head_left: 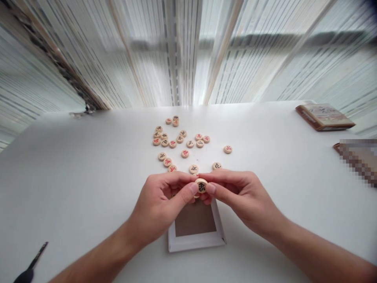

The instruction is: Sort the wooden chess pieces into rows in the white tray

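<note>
Round pale-wood chess piece with a black character (201, 186) is held just beyond the rectangular tray, and clock directions here are taken from it. Well off at eight o'clock, a dark, slim-tipped tool (28, 273) lies partly in view on the smooth white table (88, 177). Next comes the left hand (156, 198), at about eight o'clock, its thumb and forefinger drawn nearly together on the piece's left edge. Loose round wooden pieces with red or black characters (172, 144) are scattered from ten o'clock round to one, some touching and others apart; a few near the fingers are partly hidden. Toward twelve o'clock, beyond the table, hangs a pale striped curtain (188, 51), blurred. At six o'clock sits a shallow rectangular tray with white edges and a brown centre (196, 224), its far end covered by the fingers. The right hand (250, 198), at about four o'clock, grips the piece's right edge between thumb and fingers. Farther out, a brown-sided flat box with a pictured top (326, 116) rests at two o'clock; near it, at three, is a brown-edged object (338, 147), mostly pixelated.
</note>
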`<state>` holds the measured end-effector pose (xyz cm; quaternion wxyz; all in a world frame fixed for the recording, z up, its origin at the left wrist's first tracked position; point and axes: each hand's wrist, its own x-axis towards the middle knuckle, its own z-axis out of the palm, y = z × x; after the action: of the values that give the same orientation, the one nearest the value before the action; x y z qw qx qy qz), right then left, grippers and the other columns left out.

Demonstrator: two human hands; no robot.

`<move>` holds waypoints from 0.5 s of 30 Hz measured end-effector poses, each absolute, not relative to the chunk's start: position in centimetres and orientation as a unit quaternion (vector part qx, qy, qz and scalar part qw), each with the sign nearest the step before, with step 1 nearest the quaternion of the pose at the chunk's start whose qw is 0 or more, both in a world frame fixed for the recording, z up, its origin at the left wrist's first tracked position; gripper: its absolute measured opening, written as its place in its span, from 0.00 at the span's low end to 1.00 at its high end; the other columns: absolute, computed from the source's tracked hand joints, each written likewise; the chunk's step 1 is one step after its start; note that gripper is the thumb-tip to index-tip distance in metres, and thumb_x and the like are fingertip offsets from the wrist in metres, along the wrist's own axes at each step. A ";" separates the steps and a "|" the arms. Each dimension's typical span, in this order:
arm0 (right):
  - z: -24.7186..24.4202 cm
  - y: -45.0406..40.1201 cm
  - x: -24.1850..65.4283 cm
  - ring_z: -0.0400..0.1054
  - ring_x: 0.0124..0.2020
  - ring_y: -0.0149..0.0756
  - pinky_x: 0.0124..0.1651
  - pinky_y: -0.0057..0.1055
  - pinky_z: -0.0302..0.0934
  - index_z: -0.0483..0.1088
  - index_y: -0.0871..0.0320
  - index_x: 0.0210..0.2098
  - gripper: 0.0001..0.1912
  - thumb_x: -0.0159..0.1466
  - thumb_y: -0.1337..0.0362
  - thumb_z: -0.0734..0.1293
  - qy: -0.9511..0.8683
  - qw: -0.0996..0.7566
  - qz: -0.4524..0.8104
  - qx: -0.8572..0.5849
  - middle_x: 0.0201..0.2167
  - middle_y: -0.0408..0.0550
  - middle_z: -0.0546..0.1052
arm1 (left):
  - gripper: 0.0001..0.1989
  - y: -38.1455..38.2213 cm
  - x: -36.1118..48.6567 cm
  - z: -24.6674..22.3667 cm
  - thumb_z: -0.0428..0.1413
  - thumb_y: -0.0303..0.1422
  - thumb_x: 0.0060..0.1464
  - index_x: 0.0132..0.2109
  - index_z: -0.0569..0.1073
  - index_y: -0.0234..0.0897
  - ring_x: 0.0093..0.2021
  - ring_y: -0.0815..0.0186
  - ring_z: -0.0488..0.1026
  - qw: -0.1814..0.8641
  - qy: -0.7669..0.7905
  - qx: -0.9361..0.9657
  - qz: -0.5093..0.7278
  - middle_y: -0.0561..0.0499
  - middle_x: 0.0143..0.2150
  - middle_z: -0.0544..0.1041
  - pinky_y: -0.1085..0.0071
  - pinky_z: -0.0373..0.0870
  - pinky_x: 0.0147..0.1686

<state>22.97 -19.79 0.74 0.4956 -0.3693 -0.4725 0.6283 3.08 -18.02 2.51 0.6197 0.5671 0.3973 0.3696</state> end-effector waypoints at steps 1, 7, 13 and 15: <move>0.7 -19.8 23.0 0.82 0.33 0.35 0.38 0.31 0.81 0.86 0.51 0.48 0.10 0.67 0.64 0.77 -0.462 0.498 0.636 -0.366 0.32 0.47 0.85 | 0.06 -18.0 3.1 2.5 0.64 0.33 0.63 0.43 0.86 0.37 0.32 0.63 0.84 0.627 0.397 0.556 0.373 0.47 0.33 0.87 0.70 0.85 0.36; 0.5 -19.7 22.9 0.80 0.29 0.33 0.35 0.30 0.80 0.85 0.55 0.47 0.10 0.66 0.63 0.78 -0.427 0.505 0.656 -0.363 0.29 0.47 0.85 | 0.08 -18.0 3.3 2.5 0.67 0.29 0.58 0.46 0.82 0.37 0.30 0.64 0.83 0.622 0.392 0.541 0.409 0.50 0.29 0.84 0.71 0.85 0.34; 0.4 -19.5 23.0 0.80 0.30 0.35 0.34 0.32 0.80 0.85 0.57 0.45 0.11 0.65 0.59 0.79 -0.408 0.496 0.672 -0.368 0.30 0.49 0.85 | 0.09 -18.0 3.3 2.3 0.67 0.28 0.59 0.47 0.82 0.37 0.36 0.61 0.87 0.633 0.376 0.542 0.405 0.48 0.34 0.86 0.69 0.87 0.41; 0.4 -19.6 23.1 0.80 0.30 0.35 0.34 0.31 0.79 0.85 0.57 0.46 0.12 0.64 0.60 0.80 -0.405 0.491 0.677 -0.369 0.30 0.48 0.85 | 0.09 -18.1 3.3 2.3 0.67 0.27 0.59 0.47 0.82 0.36 0.37 0.61 0.87 0.642 0.371 0.535 0.406 0.48 0.35 0.87 0.69 0.87 0.42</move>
<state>23.05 -19.57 0.35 0.4910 -0.3689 -0.4050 0.6774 3.31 -18.05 2.26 0.6415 0.5349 0.3706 0.4062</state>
